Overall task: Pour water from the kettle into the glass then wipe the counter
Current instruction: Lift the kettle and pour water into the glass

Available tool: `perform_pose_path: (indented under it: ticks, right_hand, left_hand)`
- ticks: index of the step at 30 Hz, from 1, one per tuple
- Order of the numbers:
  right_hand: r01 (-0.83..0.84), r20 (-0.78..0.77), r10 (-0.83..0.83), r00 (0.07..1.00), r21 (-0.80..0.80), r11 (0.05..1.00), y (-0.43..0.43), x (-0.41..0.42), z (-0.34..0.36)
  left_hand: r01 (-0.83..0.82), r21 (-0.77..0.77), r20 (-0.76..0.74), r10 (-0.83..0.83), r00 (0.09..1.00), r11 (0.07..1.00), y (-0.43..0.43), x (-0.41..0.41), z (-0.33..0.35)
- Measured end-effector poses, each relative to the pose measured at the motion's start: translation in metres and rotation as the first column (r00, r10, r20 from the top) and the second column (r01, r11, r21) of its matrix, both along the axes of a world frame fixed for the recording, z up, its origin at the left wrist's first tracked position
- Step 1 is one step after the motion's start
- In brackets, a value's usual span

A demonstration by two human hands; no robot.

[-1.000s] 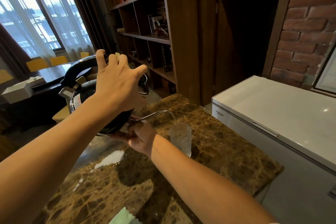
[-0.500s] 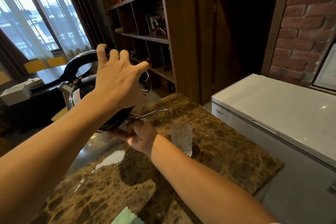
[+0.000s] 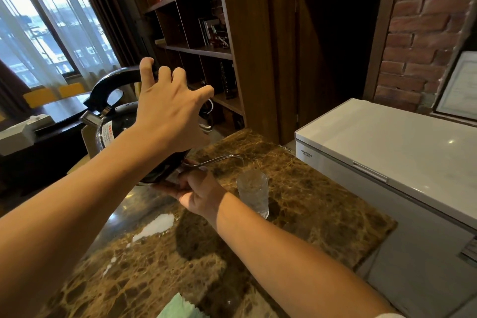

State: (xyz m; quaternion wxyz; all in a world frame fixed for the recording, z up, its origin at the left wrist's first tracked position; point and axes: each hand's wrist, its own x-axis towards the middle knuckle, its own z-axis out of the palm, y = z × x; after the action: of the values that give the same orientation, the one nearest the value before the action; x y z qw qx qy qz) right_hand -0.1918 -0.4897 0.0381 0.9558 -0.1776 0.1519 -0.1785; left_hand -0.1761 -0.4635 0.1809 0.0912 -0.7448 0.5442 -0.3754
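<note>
A black kettle (image 3: 113, 131) with an arched black handle is held tilted above the marble counter (image 3: 322, 209). My left hand (image 3: 170, 113) lies over its top, fingers spread against the handle. Cupped under the kettle's base is my right hand (image 3: 198, 191). The thin curved metal spout (image 3: 232, 157) ends just above a clear ribbed glass (image 3: 253, 193) that stands on the counter to the right of my right hand. Any water stream is too fine to make out. A pale patch of spilled liquid (image 3: 154, 226) lies on the counter below the kettle.
A light green cloth (image 3: 178, 308) pokes in at the counter's near edge. A white chest freezer (image 3: 387, 152) stands against the counter's right side. A dark wooden bookshelf (image 3: 204, 49) rises behind, and a dark table with a white box (image 3: 20, 134) is at the left.
Both hands, the kettle and the glass keep nearly the same pose; only the view has shifted slightly.
</note>
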Motion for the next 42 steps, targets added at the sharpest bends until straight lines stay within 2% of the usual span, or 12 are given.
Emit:
perform_pose_path:
  ticks: [16,33,38,42]
  right_hand:
    - [0.026,0.008,-0.026,1.000,0.078,0.997,-0.009,0.001,-0.008]
    - [-0.037,0.169,0.010,0.986,0.155,0.987,-0.020,0.004,-0.012]
    - [-0.011,0.128,-0.009,0.992,0.149,0.989,-0.019,-0.001,-0.001]
    - [-0.010,0.153,-0.014,0.988,0.155,0.988,-0.016,-0.009,0.001]
  left_hand:
    - [-0.002,0.058,0.057,-0.001,0.998,0.998,-0.017,-0.014,-0.004]
    - [0.011,0.105,0.123,-0.024,0.992,0.994,-0.028,-0.029,0.000]
    - [0.031,0.112,0.142,-0.047,0.989,0.993,-0.030,-0.033,0.001]
    - [0.052,0.124,0.184,-0.075,0.980,0.991,-0.030,-0.038,-0.002]
